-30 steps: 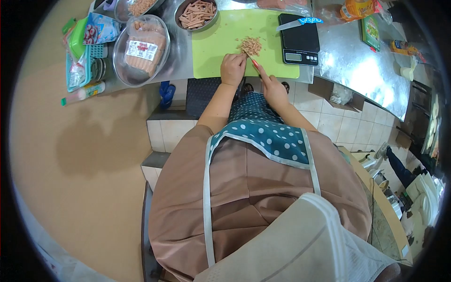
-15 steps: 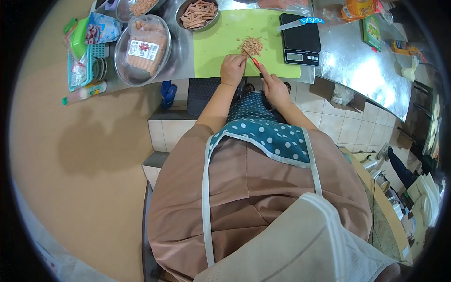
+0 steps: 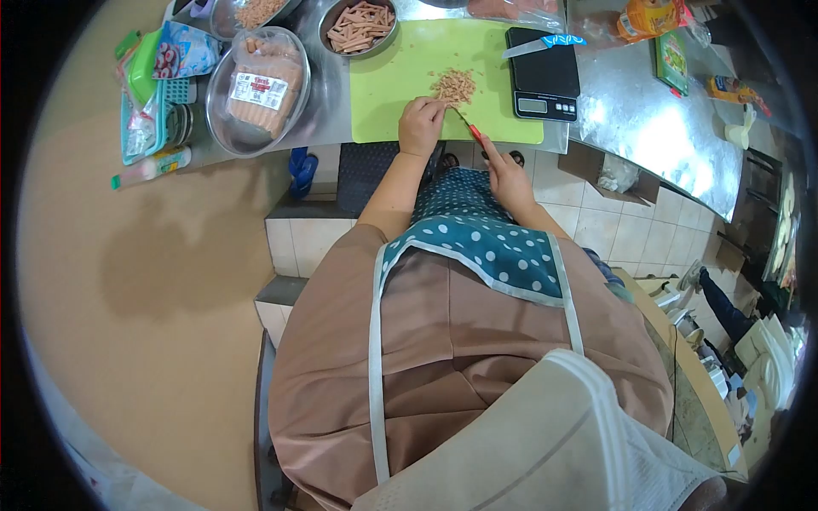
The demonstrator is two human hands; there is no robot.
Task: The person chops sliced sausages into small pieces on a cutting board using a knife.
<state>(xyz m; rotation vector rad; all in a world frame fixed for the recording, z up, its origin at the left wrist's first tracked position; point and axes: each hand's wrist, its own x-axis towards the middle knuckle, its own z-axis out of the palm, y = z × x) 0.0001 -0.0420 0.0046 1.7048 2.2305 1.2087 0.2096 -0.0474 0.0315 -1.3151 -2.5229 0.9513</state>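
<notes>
My right hand (image 3: 509,176) is closed round the red handle of a small knife (image 3: 471,128), its blade pointing up and left over the green cutting board (image 3: 383,94). At the near edge of the board, my left hand (image 3: 421,126) has its fingers bent together, close to the blade tip; what lies under them is too small to make out. Just beyond both hands is a pile of chopped pinkish-brown pieces (image 3: 454,85). A metal bowl of cut sticks (image 3: 360,29) stands at the board's far left corner.
A black scale (image 3: 544,77) with a second knife (image 3: 537,46) across it stands at the right. Left are a bowl with a labelled package (image 3: 258,90), another bowl of chopped bits (image 3: 256,12) and a turquoise basket (image 3: 135,136). A cardboard box (image 3: 588,162) is below the table.
My right hand and the knife have moved slightly down and right, drawing the blade back from the pile. My left hand has stayed nearly in place.
</notes>
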